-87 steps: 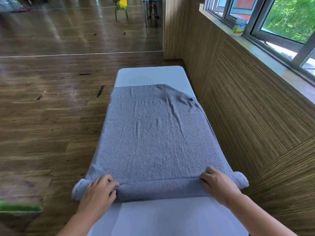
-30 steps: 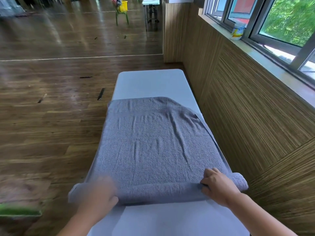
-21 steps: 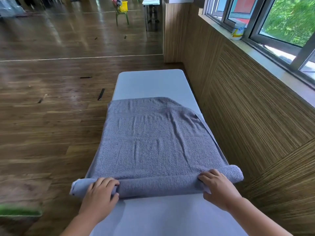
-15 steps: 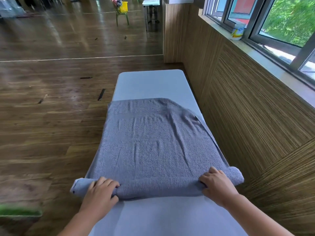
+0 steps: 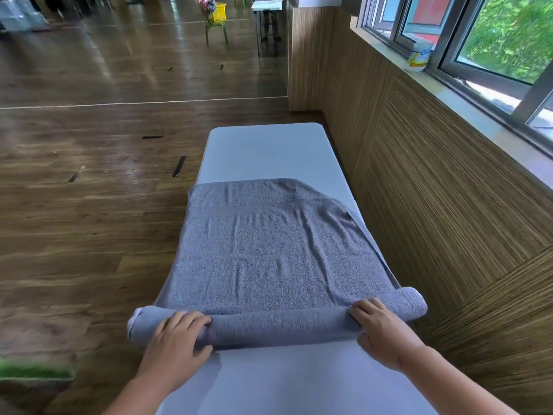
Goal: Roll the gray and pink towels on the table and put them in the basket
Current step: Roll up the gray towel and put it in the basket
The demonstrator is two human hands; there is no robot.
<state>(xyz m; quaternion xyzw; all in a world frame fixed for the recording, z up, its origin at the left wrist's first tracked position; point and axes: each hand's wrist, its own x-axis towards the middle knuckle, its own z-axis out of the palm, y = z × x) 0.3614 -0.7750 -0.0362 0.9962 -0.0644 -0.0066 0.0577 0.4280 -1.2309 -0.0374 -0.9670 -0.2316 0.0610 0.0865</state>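
Note:
A gray towel [image 5: 269,253] lies along the narrow white table [image 5: 266,151], its near end wound into a thick roll that overhangs both table sides. My left hand [image 5: 176,339] grips the roll near its left end, fingers curled over the top and thumb under the front. My right hand [image 5: 383,330] grips the roll near its right end the same way. The far part of the towel lies flat with a few creases. No pink towel and no basket close by are in view.
A wood-panelled wall [image 5: 434,205] runs close along the table's right side under a window sill with a white tub [image 5: 419,58]. Wooden floor lies to the left. Far off, a yellow basket [image 5: 217,15] sits on a green chair. A green object [image 5: 33,369] lies low left.
The roll has grown thicker and the flat part of the towel shorter, its far edge drawn nearer to me. Both hands have kept re-gripping the roll at its two ends.

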